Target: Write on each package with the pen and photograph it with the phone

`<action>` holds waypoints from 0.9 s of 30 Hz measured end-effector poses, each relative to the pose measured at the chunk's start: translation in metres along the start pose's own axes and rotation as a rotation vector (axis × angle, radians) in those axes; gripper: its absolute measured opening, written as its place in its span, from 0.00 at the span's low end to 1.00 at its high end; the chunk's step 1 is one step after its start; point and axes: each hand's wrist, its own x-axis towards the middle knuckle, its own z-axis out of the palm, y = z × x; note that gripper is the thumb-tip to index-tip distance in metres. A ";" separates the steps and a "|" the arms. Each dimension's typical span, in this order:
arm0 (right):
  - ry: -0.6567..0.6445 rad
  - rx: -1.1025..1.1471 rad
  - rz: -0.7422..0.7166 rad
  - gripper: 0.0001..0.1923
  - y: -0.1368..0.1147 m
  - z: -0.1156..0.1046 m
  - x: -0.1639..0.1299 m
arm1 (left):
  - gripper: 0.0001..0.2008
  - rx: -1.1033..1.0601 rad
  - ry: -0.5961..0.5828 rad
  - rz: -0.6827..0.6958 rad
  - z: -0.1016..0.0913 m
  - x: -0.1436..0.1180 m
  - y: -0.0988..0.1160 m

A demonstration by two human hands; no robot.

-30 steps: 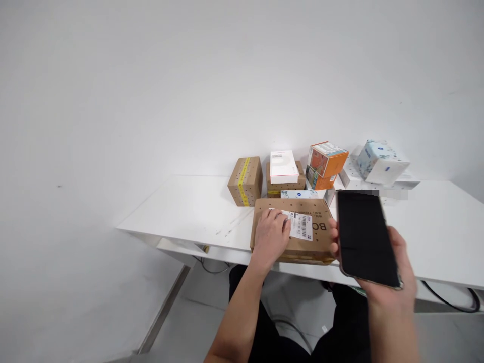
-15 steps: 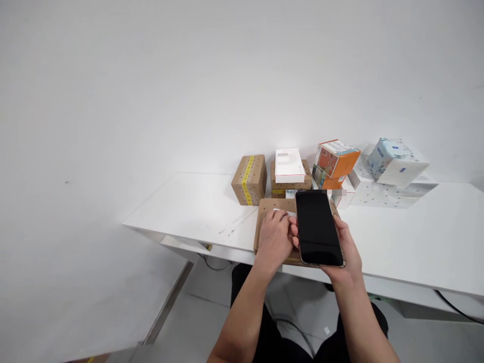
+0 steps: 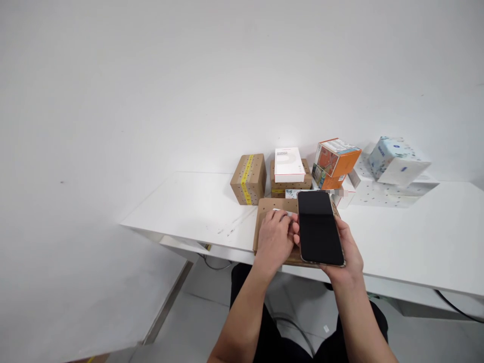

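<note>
A black-screened smartphone [image 3: 320, 229] lies in my right hand [image 3: 350, 254], its fingers wrapped round the far edge and underside, with some fingertips showing at the phone's left side. Just left of it, my left hand [image 3: 274, 239] rests over a brown cardboard box [image 3: 264, 209] with its fingers curled. A small white piece [image 3: 284, 212] shows by those fingers; whether they grip it is hidden. The cardboard box sits at the table's front edge, partly covered by both hands and the phone.
Behind stand a taped brown box [image 3: 248, 179], a white power bank box [image 3: 289, 164] on another brown box [image 3: 291, 186], stacked orange boxes [image 3: 336, 161], and a tissue pack [image 3: 397, 161] on a white dotted box [image 3: 389, 195]. The white table [image 3: 416, 242] meets the wall.
The phone has shifted very slightly to the right in my right hand. My left hand stays over the cardboard box, nearly still.
</note>
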 end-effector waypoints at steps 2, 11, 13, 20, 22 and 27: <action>0.001 0.012 0.002 0.24 -0.001 0.000 0.000 | 0.09 0.001 0.005 0.002 0.000 0.000 -0.001; 0.054 0.001 -0.018 0.23 -0.001 -0.002 0.000 | 0.08 -0.001 0.011 0.010 0.001 0.000 -0.001; 0.060 0.005 -0.008 0.23 -0.001 -0.002 0.000 | 0.08 0.002 0.011 0.008 0.001 0.000 -0.001; 0.034 0.011 -0.008 0.22 0.000 -0.001 0.001 | 0.08 0.022 0.005 0.007 0.001 0.000 -0.002; 0.018 -0.001 -0.021 0.22 0.001 -0.002 0.002 | 0.08 0.025 -0.004 0.006 0.001 0.000 -0.001; 0.008 -0.040 -0.039 0.23 0.001 -0.005 0.003 | 0.07 0.027 -0.013 -0.007 0.001 0.000 -0.002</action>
